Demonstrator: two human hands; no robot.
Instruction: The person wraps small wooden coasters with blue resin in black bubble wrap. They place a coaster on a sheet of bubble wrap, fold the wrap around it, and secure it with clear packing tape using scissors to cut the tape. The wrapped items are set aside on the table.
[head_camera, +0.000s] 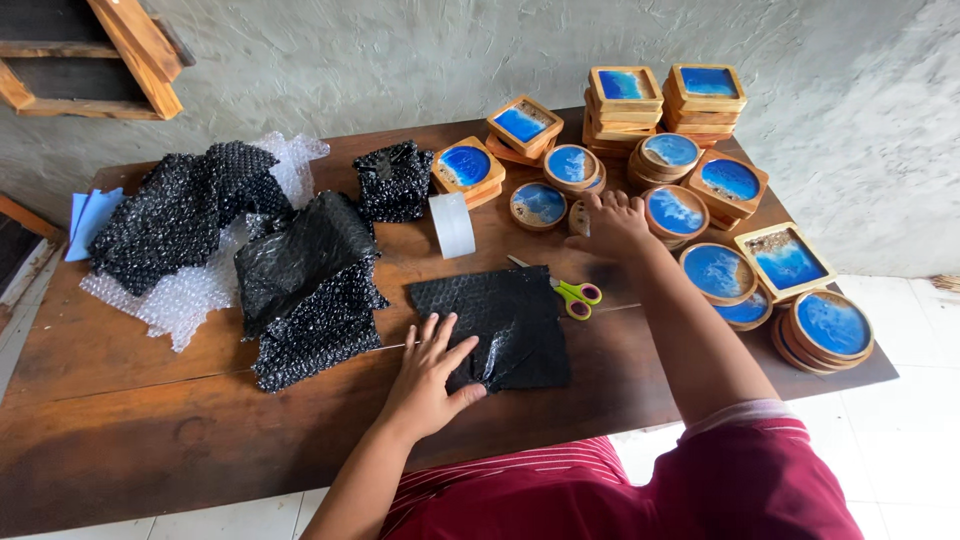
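dark wooden bench (150, 420) carries a flat black bubble-wrap sheet (510, 320) near its front edge. left hand (432, 375) lies flat on the sheet's left corner, fingers spread, gripping nothing. right hand (612, 222) reaches forward over a small wooden coaster (578, 218), mostly hiding it; grip unclear. green-handled scissors (572, 293) lie between.

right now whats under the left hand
The left hand lies flat on a black bubble wrap sheet on the wooden table. Anything beneath the sheet is hidden.
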